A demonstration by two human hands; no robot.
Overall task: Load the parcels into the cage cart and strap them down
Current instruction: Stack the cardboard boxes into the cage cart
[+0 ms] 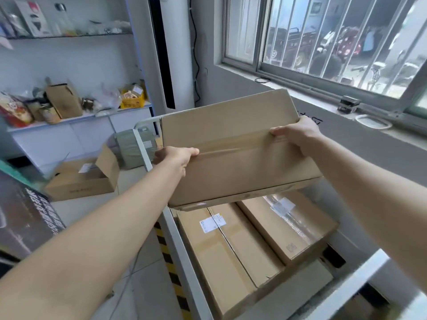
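Both hands grip one taped parcel (233,144) — left hand (175,158) on its left edge, right hand (298,132) on its right — above the cage cart (182,245), over two parcels (254,241) already inside.

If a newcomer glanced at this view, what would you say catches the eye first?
First, the large flat brown cardboard box held mid-frame, with the left hand and right hand gripping its opposite ends. Below it, brown cardboard parcels lie side by side inside the white metal cage cart. At upper right, a barred window lets in bright daylight.
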